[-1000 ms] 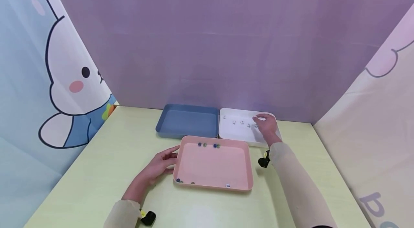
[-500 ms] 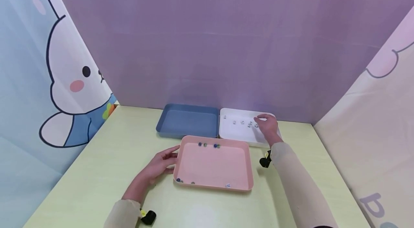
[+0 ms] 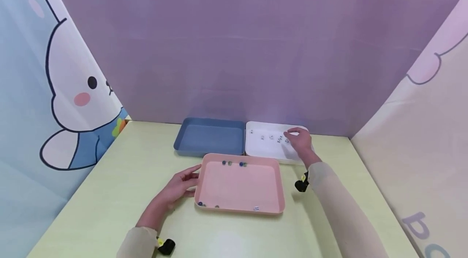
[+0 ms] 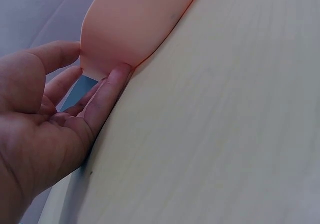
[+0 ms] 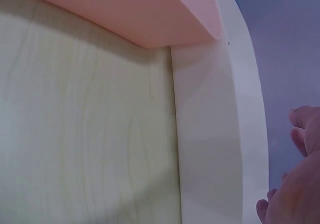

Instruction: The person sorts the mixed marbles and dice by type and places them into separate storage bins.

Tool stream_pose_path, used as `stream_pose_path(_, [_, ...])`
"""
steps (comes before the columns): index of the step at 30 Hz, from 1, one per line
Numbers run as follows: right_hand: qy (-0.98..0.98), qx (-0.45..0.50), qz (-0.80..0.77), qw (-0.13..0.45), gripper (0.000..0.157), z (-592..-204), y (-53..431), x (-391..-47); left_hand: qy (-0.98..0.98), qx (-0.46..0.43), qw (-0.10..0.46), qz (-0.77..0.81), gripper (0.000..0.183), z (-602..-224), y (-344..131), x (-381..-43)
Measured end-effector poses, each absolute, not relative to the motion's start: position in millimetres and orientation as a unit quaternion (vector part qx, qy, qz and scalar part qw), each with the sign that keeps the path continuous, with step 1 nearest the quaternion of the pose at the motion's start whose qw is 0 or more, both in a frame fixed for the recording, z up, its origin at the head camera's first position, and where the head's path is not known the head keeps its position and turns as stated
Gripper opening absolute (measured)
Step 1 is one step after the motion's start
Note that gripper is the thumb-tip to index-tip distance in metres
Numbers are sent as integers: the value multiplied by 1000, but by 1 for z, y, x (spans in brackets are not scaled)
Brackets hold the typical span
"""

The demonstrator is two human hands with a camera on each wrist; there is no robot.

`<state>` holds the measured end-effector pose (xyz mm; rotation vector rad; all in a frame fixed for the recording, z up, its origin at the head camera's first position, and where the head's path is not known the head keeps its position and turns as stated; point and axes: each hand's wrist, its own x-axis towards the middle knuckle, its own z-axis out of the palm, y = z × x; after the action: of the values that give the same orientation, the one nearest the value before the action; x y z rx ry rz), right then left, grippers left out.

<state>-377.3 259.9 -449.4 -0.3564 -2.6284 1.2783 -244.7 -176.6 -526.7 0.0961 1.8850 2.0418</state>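
My left hand (image 3: 179,187) rests against the left wall of the pink tray (image 3: 237,189); in the left wrist view, its fingertips touch the tray's outer side. Several small blue and greenish round beads or marbles (image 3: 224,163) lie along the tray's far edge and near-left corner. One white die (image 3: 256,208) sits by its near edge. My right hand (image 3: 300,141) is over the right part of the white tray (image 3: 256,148), thumb and fingers extended, with nothing visible between them. Several dice (image 3: 271,137) lie in that tray, some close under the fingertips.
A blue tray (image 3: 210,138) stands at the back, left of the white tray. Both back against a purple curtain (image 3: 234,46). Printed cloths hang at the left (image 3: 84,87) and right (image 3: 420,128) of the pale wooden table (image 3: 120,176).
Dice beneath my right fingertips in the white tray have shifted, and more of them show there now. The right hand has barely moved. My left hand stays at the pink tray.
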Motion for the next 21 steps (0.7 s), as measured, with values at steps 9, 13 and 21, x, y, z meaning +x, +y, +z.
stream_pose_path(9, [-902,-59,418,95,31,-432,243,-367,668,32,179,722,58,-525,-180,-244])
stream_pose_path(13, [-908,-17,405,105,26,-429,234,-361,665,34,180,724,59,-526,-180,-244])
stream_pose_path(21, [-913,102,374,129,16,-417,208,-341,666,37,178,723,59,-527,-179,-242])
